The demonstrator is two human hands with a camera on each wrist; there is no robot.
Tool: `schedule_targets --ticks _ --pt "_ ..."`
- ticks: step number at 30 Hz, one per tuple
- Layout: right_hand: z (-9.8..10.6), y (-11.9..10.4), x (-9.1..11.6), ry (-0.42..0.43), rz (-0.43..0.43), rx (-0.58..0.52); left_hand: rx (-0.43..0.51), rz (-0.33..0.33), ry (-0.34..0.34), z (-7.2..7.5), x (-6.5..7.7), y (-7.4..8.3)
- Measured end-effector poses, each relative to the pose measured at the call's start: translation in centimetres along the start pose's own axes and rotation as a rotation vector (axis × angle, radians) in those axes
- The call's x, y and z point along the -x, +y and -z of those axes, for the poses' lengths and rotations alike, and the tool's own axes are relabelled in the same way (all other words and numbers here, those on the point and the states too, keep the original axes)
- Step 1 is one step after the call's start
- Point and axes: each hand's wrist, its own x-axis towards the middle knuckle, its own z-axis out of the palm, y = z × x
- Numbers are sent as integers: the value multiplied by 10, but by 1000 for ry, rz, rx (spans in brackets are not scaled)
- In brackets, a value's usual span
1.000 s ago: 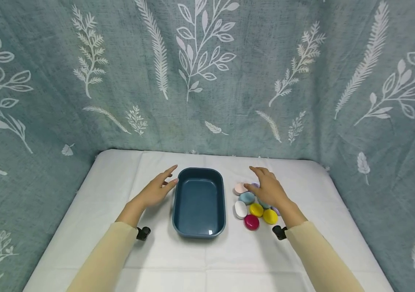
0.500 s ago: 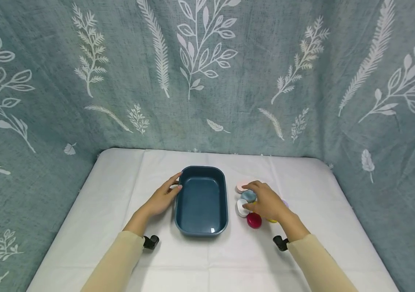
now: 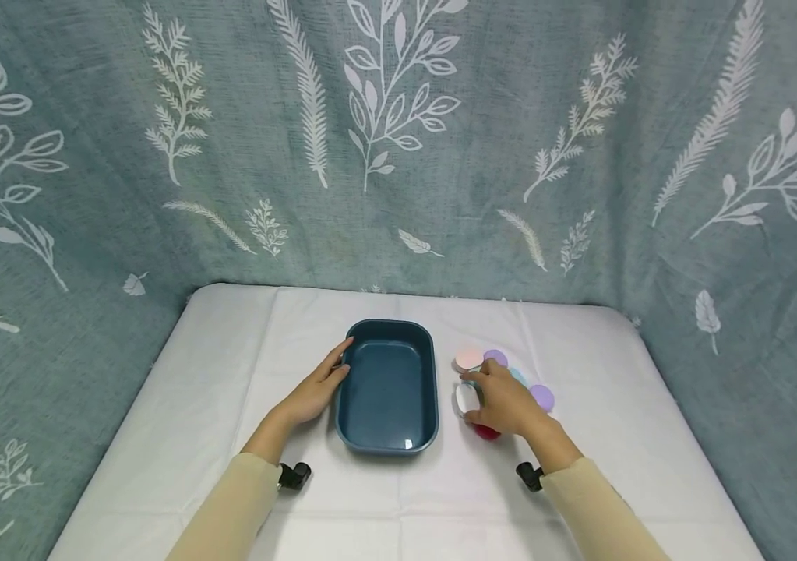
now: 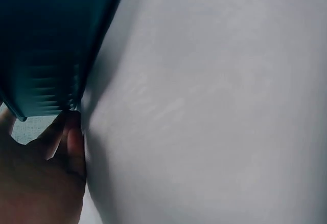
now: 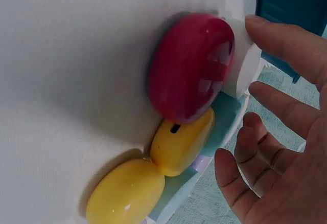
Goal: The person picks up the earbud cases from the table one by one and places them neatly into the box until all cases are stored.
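Observation:
A dark blue rectangular bin (image 3: 387, 389) stands mid-table. My left hand (image 3: 310, 397) is at its left side, with fingertips against the outer wall and rim. In the left wrist view, the fingers (image 4: 75, 142) lie beside the bin's ribbed side. My right hand (image 3: 506, 401) hovers over a cluster of small round glossy pieces. Its thumb and index fingertip are at opposite edges of a white round piece (image 5: 242, 70), which sits on the table. The other fingers are loosely bent. Beside the white piece lies a red domed one (image 5: 191, 68), with two yellow ones (image 5: 184, 144) adjoining.
A pink piece (image 3: 468, 358), purple pieces (image 3: 541, 397) and a light blue one (image 3: 519, 377) lie around the right hand, which covers the rest of the cluster. The table has a white cloth (image 3: 398, 522). A patterned green curtain (image 3: 398, 234) encloses the back and sides.
My left hand has moved right until its fingers meet the bin. My right hand has come down and toward me, from the far pieces to the white piece.

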Motion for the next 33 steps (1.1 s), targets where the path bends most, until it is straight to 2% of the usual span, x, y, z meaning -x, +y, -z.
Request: schedule_targets --ticks 8,19,27,33 --pt "-4 -1 -1 0 -16 -4 28 7 30 -5 -2 -5" --pt "-10 4 -1 41 10 -63 44 13 39 -5 -1 -10" --pt "-1 -1 0 50 41 -109 52 12 36 -4 0 -12" --pt "10 -7 -2 34 8 -149 61 2 38 -5 -1 -13"
